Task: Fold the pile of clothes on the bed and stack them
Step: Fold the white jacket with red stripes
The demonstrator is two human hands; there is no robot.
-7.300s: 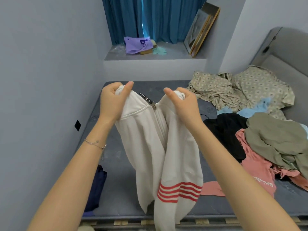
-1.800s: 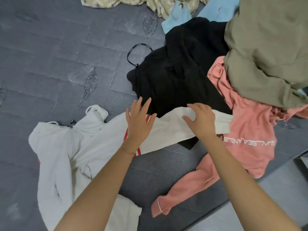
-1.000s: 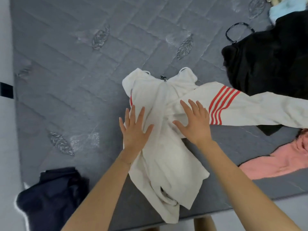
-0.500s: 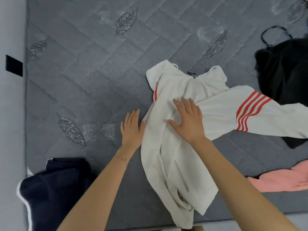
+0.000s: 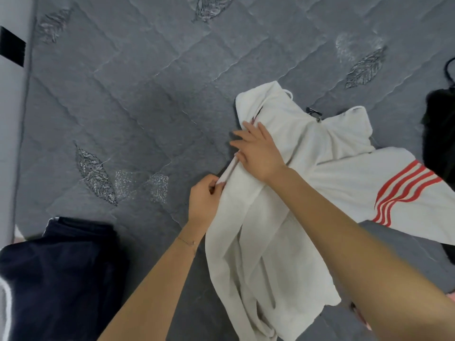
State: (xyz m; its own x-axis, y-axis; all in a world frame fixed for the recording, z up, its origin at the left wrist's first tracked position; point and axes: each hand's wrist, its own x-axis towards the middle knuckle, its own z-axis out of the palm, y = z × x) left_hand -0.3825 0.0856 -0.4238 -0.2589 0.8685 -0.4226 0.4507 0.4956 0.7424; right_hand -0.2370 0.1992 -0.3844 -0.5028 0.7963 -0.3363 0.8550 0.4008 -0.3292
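Pinching a fold of cloth at the near left edge of a white jacket (image 5: 320, 148), the person's left hand (image 5: 204, 200) has its thumb and fingers closed tight on the fabric. The right hand (image 5: 258, 151) lies flat on the jacket just above that pinch, fingers straight and slightly spread, tips reaching past the jacket's left edge. The jacket lies spread out, collar away from the person, with a grey quilted mattress (image 5: 147, 94) under it. One sleeve with red stripes (image 5: 406, 193) stretches out from the jacket's right side, and its far end seems to meet a black garment (image 5: 438, 134). A folded navy garment (image 5: 61, 267) sits well to the jacket's lower left.

The likely step is folding the left side inward. If the pinching hand pulls before the flat hand presses firmly, the whole jacket could slide and bunch. The bottom of the jacket is already rumpled, so the fold may come out crooked. Drawing the striped sleeve in could drag the black garment along
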